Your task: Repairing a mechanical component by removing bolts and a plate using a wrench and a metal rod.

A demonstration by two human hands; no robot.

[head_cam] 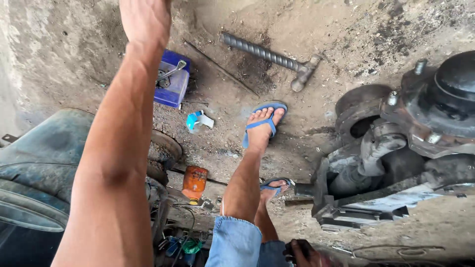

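Gripping a small dark object [303,246] at the near edge, right hand [302,253] nearest the grey wheel hub assembly [396,143] lying right; left hand [143,17] far, grip unseen.

1. No sleeves anywhere, so the left arm [118,148] is bare all the way up the frame, with the tendons and muscle lines showing pretty clearly along the forearm.
2. Denim shorts [236,242], faded light blue, with a stitched hem that ends just around the knee.
3. Blue flip-flops [263,123] on both feet, the usual Y-shaped thong strap running between the toes. Soles look thin and a bit worn.
4. Legs are bare below the shorts, no socks.
5. The right hand [302,254] only peeks in at the bottom edge, no glove on it.
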